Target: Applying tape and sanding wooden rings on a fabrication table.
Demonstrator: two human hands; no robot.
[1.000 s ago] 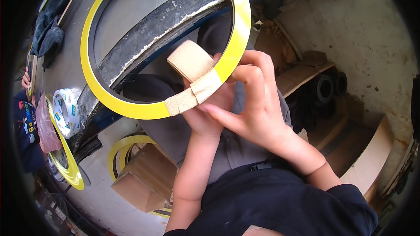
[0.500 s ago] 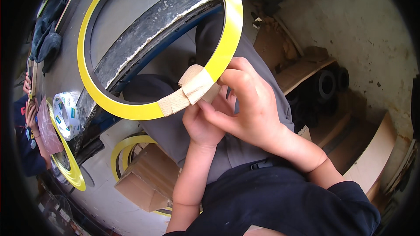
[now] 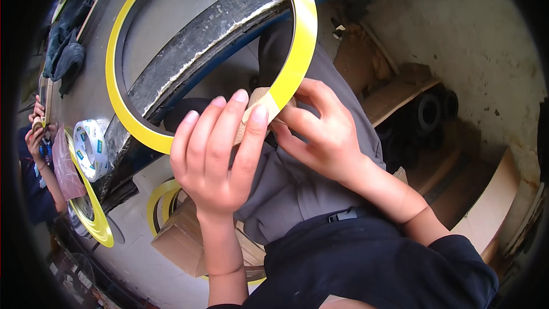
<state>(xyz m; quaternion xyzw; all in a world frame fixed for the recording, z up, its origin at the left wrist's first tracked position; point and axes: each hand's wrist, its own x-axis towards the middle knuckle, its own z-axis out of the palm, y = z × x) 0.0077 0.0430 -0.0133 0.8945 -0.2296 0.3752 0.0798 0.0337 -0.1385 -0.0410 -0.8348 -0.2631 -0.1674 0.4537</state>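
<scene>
A large flat yellow ring [image 3: 303,17] with a dark inner edge is held up over my lap and the table edge. Beige paper-like tape [image 3: 260,96] wraps its lower right part. My left hand [image 3: 214,163] lies across the ring's lower part, fingers over the front and covering much of the tape; its thumb is hidden. From the right, my right hand [image 3: 323,131] pinches around the ring's outer edge beside the tape. Part of its fingertips goes out of sight behind the ring.
A dark table edge [image 3: 200,57] curves in front of me. At left stand a white patterned tape roll [image 3: 90,149] and more yellow rings [image 3: 97,223], near another person's hands [image 3: 35,137]. A cardboard box [image 3: 180,240] sits on the floor; black rolls [image 3: 428,111] lie under cardboard at right.
My left hand has come up from behind the ring to lay its fingers over the front and the tape. My right hand stays beside the tape; the ring has barely shifted.
</scene>
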